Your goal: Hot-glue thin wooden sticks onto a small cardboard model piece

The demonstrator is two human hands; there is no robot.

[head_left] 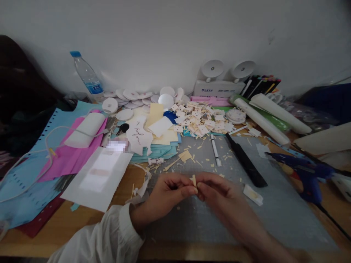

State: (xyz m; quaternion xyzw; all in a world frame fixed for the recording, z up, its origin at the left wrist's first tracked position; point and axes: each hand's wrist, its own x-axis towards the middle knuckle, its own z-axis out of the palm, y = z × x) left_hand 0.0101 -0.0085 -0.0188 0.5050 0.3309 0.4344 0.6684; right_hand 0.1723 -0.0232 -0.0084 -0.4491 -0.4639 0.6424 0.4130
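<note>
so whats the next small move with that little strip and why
Probably set the small strip down on the grey mat: both the left hand and right hand pinch it just above the mat.

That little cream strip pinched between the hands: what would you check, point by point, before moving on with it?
1. Strip held: the cream strip is pinched by fingertips of the left hand and the right hand. Ok.
2. Work surface under the hands: the grey mat carries only small paper scraps. Ok.
3. Glue gun lies on its side at the right, apart from the hands. Ok.
4. Glue gun hot or cold: cannot tell.
5. Black knife-like tool lies flat on the mat beyond the right hand; whether a blade is out, cannot tell.
6. Pile of small cut pieces is at the back. Ok.
</note>
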